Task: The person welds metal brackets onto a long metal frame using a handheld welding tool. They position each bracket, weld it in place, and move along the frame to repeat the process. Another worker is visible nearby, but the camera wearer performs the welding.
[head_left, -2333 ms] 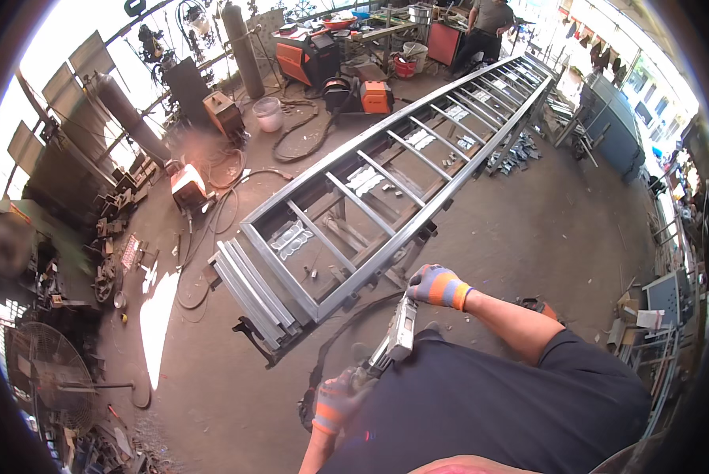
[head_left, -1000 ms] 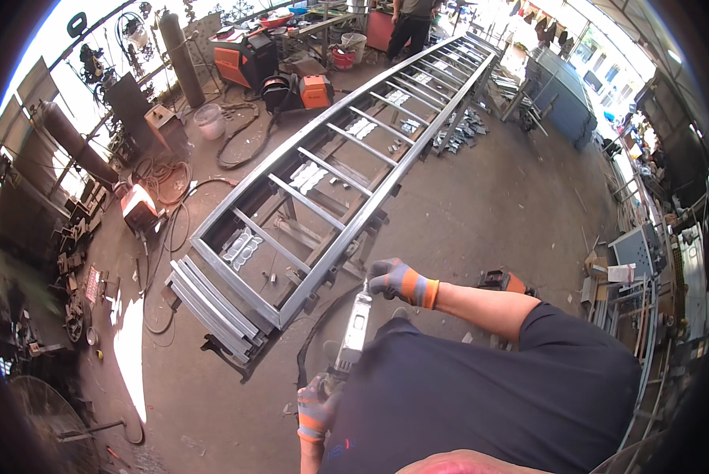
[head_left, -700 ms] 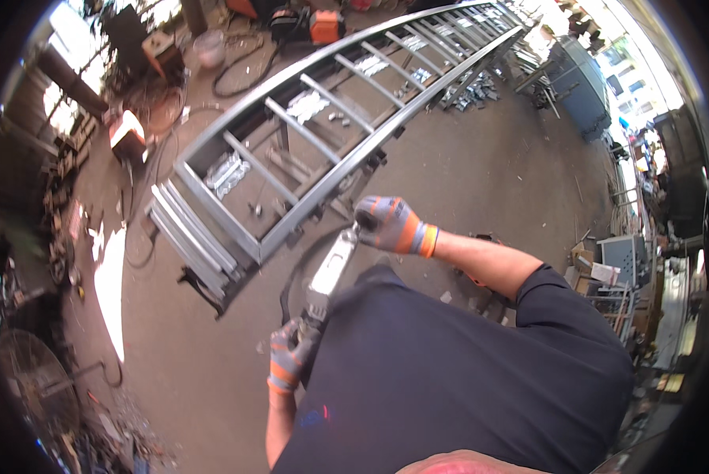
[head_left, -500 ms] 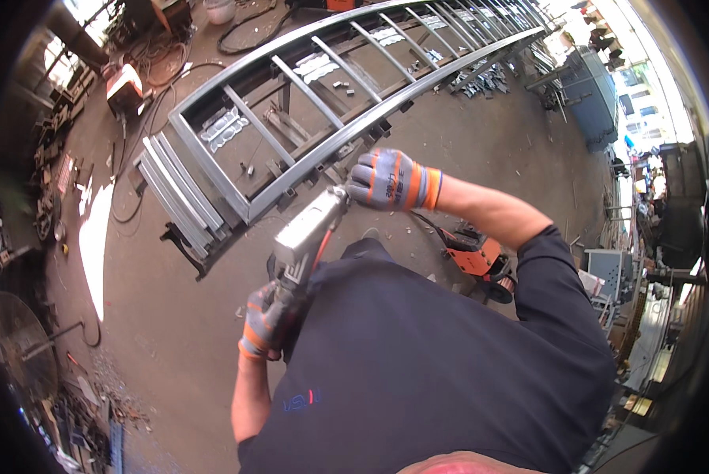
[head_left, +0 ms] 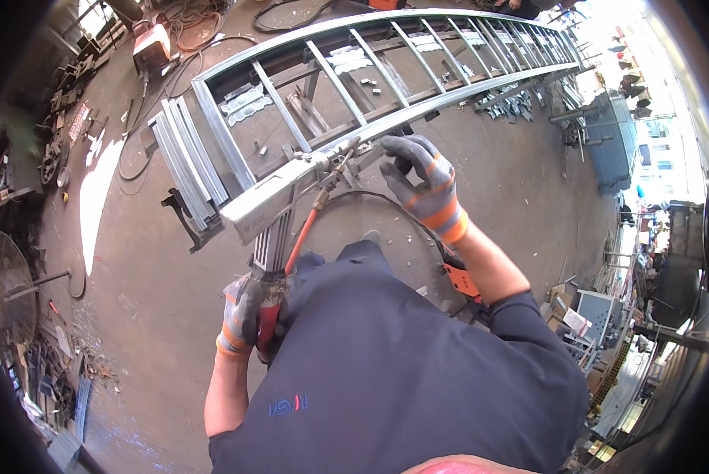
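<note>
My left hand (head_left: 239, 314), in a grey and orange work glove, is closed round the red lower part of a hand-held tool (head_left: 267, 201) with a boxy silver-grey body. An orange hose (head_left: 300, 241) runs along the tool's side. At its far end are small metal fittings (head_left: 338, 164), close to the near rail of a long ladder-like metal frame (head_left: 417, 107). My gloved right hand (head_left: 429, 188) is raised just right of these fittings, apart from them. Its fingers are bent but spread, and nothing shows in them.
Metal bars (head_left: 182, 162) lie stacked at the frame's left end. An orange machine (head_left: 459, 280) stands on the floor behind my right forearm, with a black cable near it. A large fan (head_left: 7, 276) is at far left, a red and white machine (head_left: 150, 47) at back left.
My right hand has come off the tool's far end, moved right and opened its fingers. The tool has swung up and left, with my left hand still round it. The view has shifted.
</note>
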`<control>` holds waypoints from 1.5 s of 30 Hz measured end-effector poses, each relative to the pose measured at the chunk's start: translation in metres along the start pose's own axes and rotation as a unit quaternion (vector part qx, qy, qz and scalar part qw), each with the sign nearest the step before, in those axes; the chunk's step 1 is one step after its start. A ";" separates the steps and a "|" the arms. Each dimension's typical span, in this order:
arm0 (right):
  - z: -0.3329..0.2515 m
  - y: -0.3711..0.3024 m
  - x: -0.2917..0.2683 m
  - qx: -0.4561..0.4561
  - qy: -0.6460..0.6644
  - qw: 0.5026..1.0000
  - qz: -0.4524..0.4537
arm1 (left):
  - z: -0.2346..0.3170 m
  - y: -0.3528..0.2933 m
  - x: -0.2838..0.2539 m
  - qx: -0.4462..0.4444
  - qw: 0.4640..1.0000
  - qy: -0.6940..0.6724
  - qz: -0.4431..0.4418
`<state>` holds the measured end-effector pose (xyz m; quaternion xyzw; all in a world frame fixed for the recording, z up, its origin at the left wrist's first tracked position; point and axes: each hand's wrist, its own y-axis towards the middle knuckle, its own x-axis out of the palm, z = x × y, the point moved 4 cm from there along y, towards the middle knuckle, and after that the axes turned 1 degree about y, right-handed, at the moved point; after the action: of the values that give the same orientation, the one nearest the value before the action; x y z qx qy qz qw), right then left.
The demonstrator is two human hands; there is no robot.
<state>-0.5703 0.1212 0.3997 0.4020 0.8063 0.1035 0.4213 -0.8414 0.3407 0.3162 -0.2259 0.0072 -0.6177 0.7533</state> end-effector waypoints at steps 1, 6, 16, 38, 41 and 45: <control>0.003 -0.009 0.002 0.106 0.081 0.991 0.015 | 0.000 -0.003 0.001 0.015 1.000 0.003 0.008; 0.006 -0.037 0.037 0.400 0.353 0.845 -0.030 | -0.008 -0.014 0.000 0.029 0.999 0.027 0.027; 0.007 -0.025 0.086 0.277 0.197 0.933 0.115 | -0.008 -0.032 0.002 0.044 0.993 0.095 0.058; 0.015 -0.031 0.065 0.122 0.085 0.986 -0.077 | 0.005 -0.050 0.018 -0.004 0.981 0.163 0.101; 0.018 -0.036 0.074 0.143 0.121 0.982 -0.028 | 0.013 -0.044 0.017 -0.007 0.982 0.172 0.076; 0.017 -0.034 0.081 0.169 0.033 0.985 -0.011 | 0.024 -0.033 0.018 0.050 0.969 0.236 0.054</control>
<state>-0.6026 0.1553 0.3239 0.4550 0.8299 -0.0258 0.3219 -0.8603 0.3276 0.3542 -0.0354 0.1661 -0.6114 0.7729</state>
